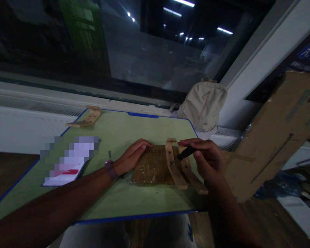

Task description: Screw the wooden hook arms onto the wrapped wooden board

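Right hand (209, 160) grips screwdriver (186, 152), tip at wooden strip (179, 178) toward table (134, 201) right edge; left hand (133, 155) on wrapped block (151, 168), grip unclear. Apparently screw-driving; calls for steady tip.

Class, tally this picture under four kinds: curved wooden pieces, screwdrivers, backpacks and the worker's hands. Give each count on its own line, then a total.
Curved wooden pieces: 3
Screwdriver: 1
Backpack: 1
Hands, left hand and right hand: 2
Total: 7
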`<state>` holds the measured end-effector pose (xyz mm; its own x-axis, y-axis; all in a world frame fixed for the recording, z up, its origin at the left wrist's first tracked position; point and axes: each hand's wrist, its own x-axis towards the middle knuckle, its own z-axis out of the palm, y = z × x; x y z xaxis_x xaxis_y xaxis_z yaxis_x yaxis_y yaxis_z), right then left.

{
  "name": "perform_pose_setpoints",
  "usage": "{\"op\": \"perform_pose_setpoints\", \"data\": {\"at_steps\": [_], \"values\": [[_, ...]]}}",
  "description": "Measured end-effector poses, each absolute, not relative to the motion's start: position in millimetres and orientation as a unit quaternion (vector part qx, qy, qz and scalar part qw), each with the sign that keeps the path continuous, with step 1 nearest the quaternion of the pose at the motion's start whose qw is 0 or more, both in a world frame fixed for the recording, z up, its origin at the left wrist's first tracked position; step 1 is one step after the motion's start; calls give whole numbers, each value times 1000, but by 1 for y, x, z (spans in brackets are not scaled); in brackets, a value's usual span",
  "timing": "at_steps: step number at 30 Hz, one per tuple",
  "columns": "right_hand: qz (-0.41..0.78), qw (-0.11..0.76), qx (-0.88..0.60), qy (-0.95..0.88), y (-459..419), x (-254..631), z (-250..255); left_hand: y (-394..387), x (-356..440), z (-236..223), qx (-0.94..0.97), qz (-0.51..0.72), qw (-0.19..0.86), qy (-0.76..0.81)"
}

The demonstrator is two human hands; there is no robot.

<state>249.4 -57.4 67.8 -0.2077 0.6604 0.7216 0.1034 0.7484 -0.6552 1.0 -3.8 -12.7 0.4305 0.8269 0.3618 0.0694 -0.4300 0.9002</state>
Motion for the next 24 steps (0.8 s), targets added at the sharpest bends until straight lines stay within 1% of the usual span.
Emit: {"op": "perform_pose_setpoints", "data": {"at_steps": [3,4,6,8,9,11,14,16,18,21,23,24], "values": [[255,584,-272,-720,-56,249,70,-4,1,-13,723,437,435,311],[230,592,-276,-721,-55,250,70,-4,1,-13,723,436,435,312],[138,597,-281,-739,-53,253,70,-4,1,-13,723,435,436,312],[51,574,-285,-766,-51,255,71,-4,1,-13,724,435,437,309],[34,555,-285,-780,-51,256,72,-4,0,-13,724,436,437,308],[50,517,-280,-807,-53,255,75,-4,0,-13,725,437,434,308],[117,479,-279,-824,-57,251,77,-4,0,-12,723,435,436,312],[150,476,-288,-817,-57,249,75,-5,1,-12,721,433,441,313],[160,499,-296,-799,-56,251,69,-5,1,-11,721,430,444,313],[94,553,-305,-770,-51,256,61,-5,1,-11,722,433,440,312],[38,564,-294,-770,-49,258,59,-5,1,-11,723,434,438,312],[31,559,-282,-779,-48,258,60,-5,1,-11,723,433,438,313]]}}
